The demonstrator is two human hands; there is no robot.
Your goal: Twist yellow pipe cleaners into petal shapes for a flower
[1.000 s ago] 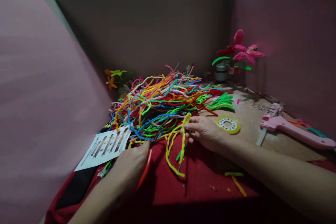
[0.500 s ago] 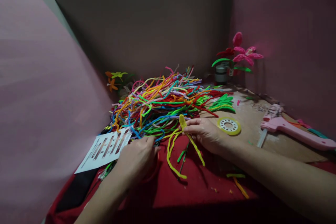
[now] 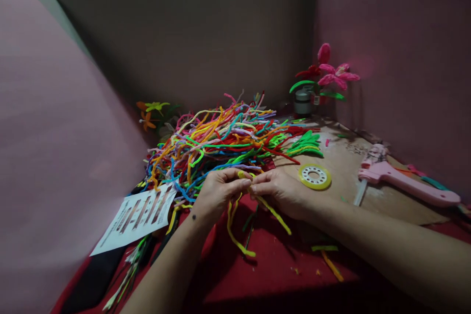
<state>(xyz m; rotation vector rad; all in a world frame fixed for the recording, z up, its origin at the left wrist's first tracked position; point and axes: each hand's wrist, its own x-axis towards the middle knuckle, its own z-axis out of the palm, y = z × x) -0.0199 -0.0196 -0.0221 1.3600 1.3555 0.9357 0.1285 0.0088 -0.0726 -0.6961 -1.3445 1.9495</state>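
Observation:
Yellow pipe cleaners (image 3: 274, 213) are pinched between my two hands, with loose ends trailing down over the red cloth. My left hand (image 3: 220, 187) is closed, thumb and index finger on the folded upper part. Right beside it, my right hand (image 3: 277, 190) grips the same yellow piece, fingertips nearly touching the left thumb. Fingers partly hide where the strands join. Just behind the hands lies a tangled heap of multicoloured pipe cleaners (image 3: 221, 132). Below them, a thin dark-green stem (image 3: 250, 230) rests on the cloth.
A yellow tape roll (image 3: 324, 182) and a pink glue gun (image 3: 408, 184) lie on a brown board (image 3: 342, 157) at right. Pink flowers (image 3: 337, 76) stand behind. At left are a printed white sheet (image 3: 121, 233) and white-tipped stems (image 3: 127, 274). Short yellow and orange pieces (image 3: 332, 265) lie in front.
My left hand has moved up and right from the heap's near edge to take hold of the yellow pipe cleaners beside my right hand. The view has shifted slightly.

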